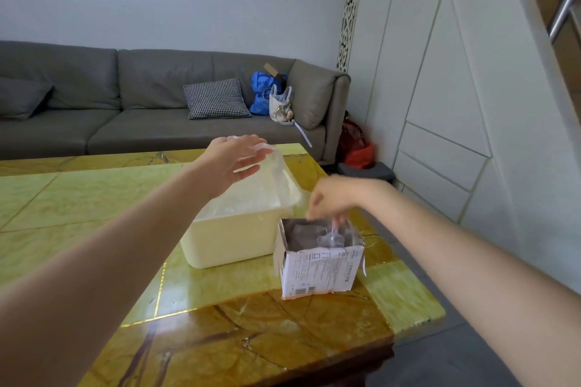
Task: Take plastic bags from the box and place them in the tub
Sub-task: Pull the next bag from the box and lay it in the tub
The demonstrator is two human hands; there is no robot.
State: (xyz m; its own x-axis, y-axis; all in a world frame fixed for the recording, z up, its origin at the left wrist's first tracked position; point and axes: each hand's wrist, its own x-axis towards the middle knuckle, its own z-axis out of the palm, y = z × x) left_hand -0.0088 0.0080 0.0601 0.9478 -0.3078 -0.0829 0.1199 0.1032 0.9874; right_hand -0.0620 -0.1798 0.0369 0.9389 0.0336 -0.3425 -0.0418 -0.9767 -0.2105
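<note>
A cream plastic tub [231, 242] stands on the yellow-green stone table [94, 198]. Clear plastic bags lie in it. My left hand [232, 160] hovers over the tub's far side, fingers spread, with a clear plastic bag [278, 177] draped from its fingertips down toward the tub. To the tub's right sits a white cardboard box [317, 267] with its top torn open. My right hand [333, 198] reaches into the box, its fingers pinching a clear plastic bag [330, 237] at the opening.
The box stands close to the table's right edge [408, 302], with dark floor beyond. A grey sofa [157, 113] with a checked cushion and bags runs behind the table. White panelled cabinets [456, 104] line the right side.
</note>
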